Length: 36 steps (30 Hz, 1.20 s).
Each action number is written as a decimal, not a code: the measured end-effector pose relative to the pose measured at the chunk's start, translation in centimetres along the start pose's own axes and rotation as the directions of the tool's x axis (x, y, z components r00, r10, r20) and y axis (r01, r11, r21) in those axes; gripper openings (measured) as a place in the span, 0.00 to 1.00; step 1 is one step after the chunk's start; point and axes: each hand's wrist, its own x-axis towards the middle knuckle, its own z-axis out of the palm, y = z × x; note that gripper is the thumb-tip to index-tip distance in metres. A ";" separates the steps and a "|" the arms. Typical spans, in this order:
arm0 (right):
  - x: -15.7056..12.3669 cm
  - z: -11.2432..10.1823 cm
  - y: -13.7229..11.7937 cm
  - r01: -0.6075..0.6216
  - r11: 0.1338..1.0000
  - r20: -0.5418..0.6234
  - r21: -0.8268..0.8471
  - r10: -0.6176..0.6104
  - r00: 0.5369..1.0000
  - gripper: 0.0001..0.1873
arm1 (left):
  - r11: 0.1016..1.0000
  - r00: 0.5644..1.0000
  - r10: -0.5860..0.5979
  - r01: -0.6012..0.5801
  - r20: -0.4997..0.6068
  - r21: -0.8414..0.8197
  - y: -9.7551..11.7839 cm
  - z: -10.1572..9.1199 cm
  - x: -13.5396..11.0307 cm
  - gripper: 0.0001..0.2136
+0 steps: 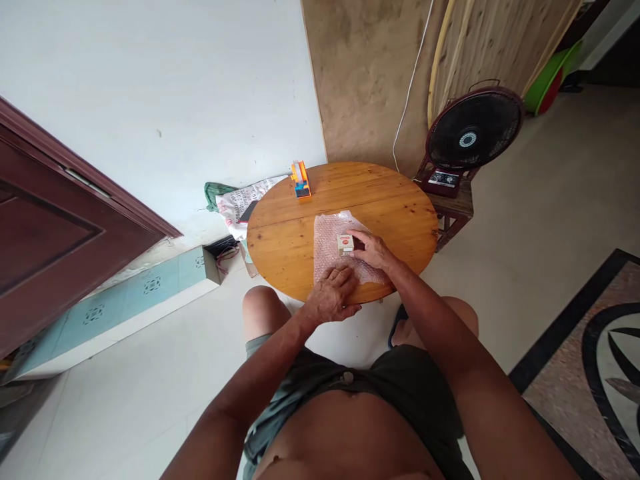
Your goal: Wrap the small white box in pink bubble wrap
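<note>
Hands frame a small printed box [345,245] on pink bubble wrap [325,233] atop a round wooden bench [277,243].
At left, the left hand [332,297] lies palm down on the wrap, fingers loosely spread, gripping nothing, the box just beyond its fingertips; the right hand [371,249], half-curled, holds the box's right side between thumb and fingers.

left hand [330,293] lies palm-down, right hand [373,251] curved.
</note>
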 end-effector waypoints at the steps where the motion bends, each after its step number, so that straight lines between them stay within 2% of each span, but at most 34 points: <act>1: 0.0 0.0 0.0 0.004 1.000 0.000 0.003 -0.004 1.000 0.35 | 1.000 1.000 0.000 0.000 0.004 -0.001 0.0 0.0 0.0 0.32; 19: -0.3 -0.2 0.0 0.019 0.998 -0.016 0.067 -0.018 1.000 0.32 | 1.000 1.000 0.005 -0.005 0.012 0.007 0.0 0.0 0.0 0.32; 24: -0.6 -0.3 0.1 0.001 0.991 -0.014 0.135 0.001 1.000 0.32 | 1.000 1.000 0.007 -0.007 0.009 0.019 0.0 0.0 0.0 0.31; 28: -0.6 -0.3 0.0 -0.008 0.995 -0.023 0.099 0.010 1.000 0.32 | 1.000 1.000 0.010 -0.010 0.002 0.017 0.0 0.1 0.1 0.30; 33: -0.4 0.0 -0.1 -0.075 0.995 -0.104 0.071 0.082 0.991 0.32 | 1.000 1.000 0.008 -0.008 0.003 0.025 0.0 0.1 0.0 0.31; 36: -0.4 -0.1 -0.1 -0.074 0.992 -0.089 0.098 0.082 0.993 0.31 | 1.000 1.000 0.009 -0.009 0.004 0.019 0.0 0.0 0.0 0.31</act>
